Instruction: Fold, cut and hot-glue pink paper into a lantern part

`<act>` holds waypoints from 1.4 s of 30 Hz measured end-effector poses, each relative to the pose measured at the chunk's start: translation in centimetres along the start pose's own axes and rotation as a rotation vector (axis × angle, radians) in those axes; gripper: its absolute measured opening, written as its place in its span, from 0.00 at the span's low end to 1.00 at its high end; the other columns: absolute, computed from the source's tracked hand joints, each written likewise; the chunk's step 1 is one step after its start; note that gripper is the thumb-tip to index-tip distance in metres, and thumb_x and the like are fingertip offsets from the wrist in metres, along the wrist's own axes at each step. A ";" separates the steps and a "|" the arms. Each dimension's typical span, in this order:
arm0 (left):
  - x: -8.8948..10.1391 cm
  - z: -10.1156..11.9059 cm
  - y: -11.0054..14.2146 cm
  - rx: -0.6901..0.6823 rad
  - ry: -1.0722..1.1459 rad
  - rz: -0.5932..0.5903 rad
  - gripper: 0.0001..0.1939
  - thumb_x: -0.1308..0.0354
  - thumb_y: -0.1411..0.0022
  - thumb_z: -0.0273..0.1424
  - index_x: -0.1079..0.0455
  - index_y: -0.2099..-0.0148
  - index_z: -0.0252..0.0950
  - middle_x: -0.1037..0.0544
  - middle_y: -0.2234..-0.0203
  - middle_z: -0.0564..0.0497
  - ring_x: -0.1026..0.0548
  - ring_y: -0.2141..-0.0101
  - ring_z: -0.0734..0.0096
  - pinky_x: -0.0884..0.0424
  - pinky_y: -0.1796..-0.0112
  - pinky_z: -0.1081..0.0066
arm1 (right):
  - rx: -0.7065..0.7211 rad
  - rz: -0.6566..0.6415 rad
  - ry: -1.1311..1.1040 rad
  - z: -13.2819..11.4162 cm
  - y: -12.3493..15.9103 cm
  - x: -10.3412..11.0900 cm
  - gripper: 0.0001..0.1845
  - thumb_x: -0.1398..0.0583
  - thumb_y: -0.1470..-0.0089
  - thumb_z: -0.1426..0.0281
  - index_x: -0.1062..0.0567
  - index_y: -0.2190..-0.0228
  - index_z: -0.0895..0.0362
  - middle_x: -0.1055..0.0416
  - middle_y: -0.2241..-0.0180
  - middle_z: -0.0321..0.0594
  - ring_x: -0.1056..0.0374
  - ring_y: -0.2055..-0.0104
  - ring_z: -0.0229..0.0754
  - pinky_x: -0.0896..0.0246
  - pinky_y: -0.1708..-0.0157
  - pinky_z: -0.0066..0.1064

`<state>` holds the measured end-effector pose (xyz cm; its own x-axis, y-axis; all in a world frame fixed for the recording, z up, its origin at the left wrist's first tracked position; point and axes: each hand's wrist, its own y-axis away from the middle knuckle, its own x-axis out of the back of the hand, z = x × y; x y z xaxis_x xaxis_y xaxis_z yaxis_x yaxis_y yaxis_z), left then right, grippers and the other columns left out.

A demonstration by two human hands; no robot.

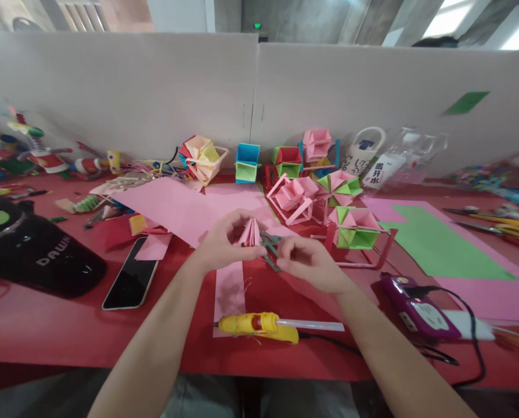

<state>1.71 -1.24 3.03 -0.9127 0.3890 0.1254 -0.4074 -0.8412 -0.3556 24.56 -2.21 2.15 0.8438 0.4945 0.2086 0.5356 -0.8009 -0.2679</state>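
Note:
Near the middle of the table, my left hand (227, 241) is closed on a pink piece of folded paper (251, 232), its pleats gathered between thumb and fingers. My right hand (309, 262) is beside it, fingers curled in a pinch; what they hold, if anything, cannot be made out. Against its fingertips shows a grey-green looped object (270, 251), partly hidden, whose kind is unclear. Below both hands lies a yellow glue gun (259, 326) with a clear glue stick in its back. A pink paper strip (230, 287) runs under it.
Several folded-paper wheels on stick frames, one a pink-and-green wheel (356, 227), stand behind. A black cup (46, 249) and a phone (130, 276) lie left. At right are a green sheet (451, 241), a purple power socket (418, 307) with cables, and scissors (498, 230).

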 end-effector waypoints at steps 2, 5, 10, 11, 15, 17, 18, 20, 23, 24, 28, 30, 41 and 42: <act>0.8 0.1 0.1 -0.021 -0.022 0.015 0.24 0.30 0.47 0.29 0.33 0.49 0.38 0.24 0.54 0.46 0.25 0.55 0.65 0.31 0.53 0.66 | -0.087 -0.400 0.005 -0.8 0.3 0.7 0.10 0.35 0.46 0.64 0.24 0.66 0.59 0.28 0.68 0.39 0.33 0.66 0.38 0.37 0.63 0.31; 1.6 0.2 0.1 -0.018 -0.048 0.016 0.25 0.30 0.47 0.29 0.33 0.48 0.38 0.25 0.52 0.46 0.26 0.53 0.64 0.32 0.51 0.66 | -0.178 -0.735 0.114 -1.3 0.7 0.4 0.31 0.27 0.60 0.61 0.24 0.53 0.57 0.26 0.57 0.42 0.31 0.57 0.43 0.37 0.55 0.32; 2.6 0.4 0.3 -0.009 -0.071 -0.025 0.25 0.31 0.46 0.30 0.33 0.47 0.37 0.26 0.51 0.45 0.27 0.50 0.62 0.32 0.50 0.65 | -0.157 -0.755 0.279 0.1 1.2 -2.4 0.27 0.25 0.66 0.61 0.22 0.63 0.58 0.30 0.65 0.36 0.33 0.67 0.37 0.39 0.67 0.25; 2.9 0.4 0.4 0.003 -0.083 -0.022 0.25 0.31 0.46 0.31 0.33 0.47 0.38 0.26 0.50 0.44 0.28 0.50 0.62 0.32 0.50 0.65 | -0.130 -0.749 0.283 0.3 1.2 -2.8 0.20 0.26 0.64 0.63 0.22 0.68 0.59 0.31 0.67 0.35 0.35 0.69 0.36 0.40 0.69 0.25; 4.4 0.8 0.9 0.074 -0.100 -0.002 0.26 0.30 0.46 0.33 0.33 0.46 0.39 0.27 0.49 0.44 0.27 0.53 0.64 0.30 0.53 0.66 | -0.105 -0.742 0.069 -0.2 1.3 -2.3 0.09 0.32 0.59 0.73 0.24 0.71 0.60 0.30 0.64 0.38 0.34 0.68 0.34 0.38 0.68 0.24; 5.1 1.0 1.2 0.082 -0.093 0.008 0.26 0.30 0.47 0.32 0.33 0.47 0.39 0.27 0.49 0.45 0.27 0.53 0.63 0.30 0.55 0.67 | -0.186 -0.691 -0.085 -1.0 1.5 -1.0 0.13 0.35 0.54 0.70 0.25 0.64 0.61 0.28 0.61 0.42 0.31 0.66 0.37 0.36 0.69 0.25; 5.4 1.0 1.3 0.076 -0.092 0.016 0.26 0.30 0.47 0.32 0.33 0.46 0.39 0.26 0.50 0.45 0.27 0.53 0.63 0.30 0.55 0.67 | -0.270 -0.677 -0.150 -1.3 1.7 -0.3 0.14 0.36 0.49 0.68 0.25 0.60 0.61 0.26 0.62 0.43 0.30 0.65 0.38 0.35 0.69 0.26; 5.6 1.0 1.3 0.073 -0.090 0.026 0.27 0.30 0.48 0.32 0.32 0.46 0.39 0.26 0.50 0.45 0.27 0.52 0.63 0.30 0.54 0.66 | -0.325 -0.557 -0.208 -1.7 2.0 0.8 0.15 0.37 0.45 0.62 0.25 0.62 0.61 0.26 0.64 0.44 0.30 0.70 0.36 0.36 0.74 0.25; 5.2 0.8 1.2 0.109 -0.081 0.008 0.27 0.29 0.49 0.32 0.32 0.47 0.39 0.26 0.51 0.45 0.27 0.52 0.62 0.30 0.53 0.66 | -0.304 -0.212 -0.150 -1.3 2.0 1.5 0.16 0.36 0.46 0.58 0.24 0.68 0.60 0.29 0.73 0.38 0.37 0.78 0.31 0.42 0.79 0.23; 4.8 0.7 1.1 0.124 -0.079 -0.011 0.28 0.29 0.49 0.33 0.32 0.47 0.39 0.26 0.51 0.45 0.27 0.52 0.62 0.30 0.53 0.65 | -0.293 -0.119 -0.130 -1.1 1.9 1.4 0.16 0.36 0.47 0.58 0.25 0.69 0.60 0.31 0.75 0.37 0.39 0.79 0.31 0.43 0.79 0.23; 3.3 0.4 0.8 0.175 -0.048 -0.119 0.27 0.29 0.50 0.33 0.31 0.48 0.38 0.25 0.52 0.45 0.26 0.52 0.62 0.30 0.53 0.65 | -0.297 0.055 -0.073 -0.4 1.4 1.0 0.18 0.33 0.52 0.56 0.25 0.72 0.59 0.31 0.76 0.37 0.41 0.78 0.32 0.44 0.80 0.25; 2.8 0.5 0.7 0.188 -0.033 -0.159 0.27 0.29 0.50 0.32 0.31 0.48 0.38 0.25 0.52 0.45 0.26 0.52 0.61 0.30 0.54 0.65 | -0.289 0.048 -0.036 -0.5 1.2 0.8 0.17 0.33 0.52 0.57 0.25 0.73 0.58 0.31 0.76 0.37 0.39 0.77 0.34 0.42 0.78 0.26; 2.4 0.7 0.7 0.213 -0.021 -0.144 0.28 0.28 0.52 0.33 0.29 0.49 0.36 0.24 0.54 0.44 0.25 0.54 0.62 0.29 0.57 0.66 | -0.244 -0.029 -0.079 -0.3 1.3 0.7 0.15 0.33 0.52 0.57 0.25 0.71 0.56 0.32 0.75 0.36 0.35 0.72 0.38 0.34 0.68 0.32; 2.4 0.7 0.7 0.210 -0.012 -0.140 0.28 0.27 0.53 0.33 0.29 0.49 0.36 0.24 0.55 0.44 0.25 0.55 0.62 0.29 0.57 0.67 | -0.245 -0.034 -0.089 -0.4 1.3 0.7 0.15 0.33 0.52 0.57 0.25 0.71 0.56 0.32 0.75 0.36 0.36 0.72 0.38 0.34 0.68 0.32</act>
<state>-0.74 -1.13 3.69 -0.8469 0.5036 0.1709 -0.5263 -0.8397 -0.1339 25.82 -2.99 2.30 0.8307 0.5420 0.1272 0.5488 -0.8356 -0.0242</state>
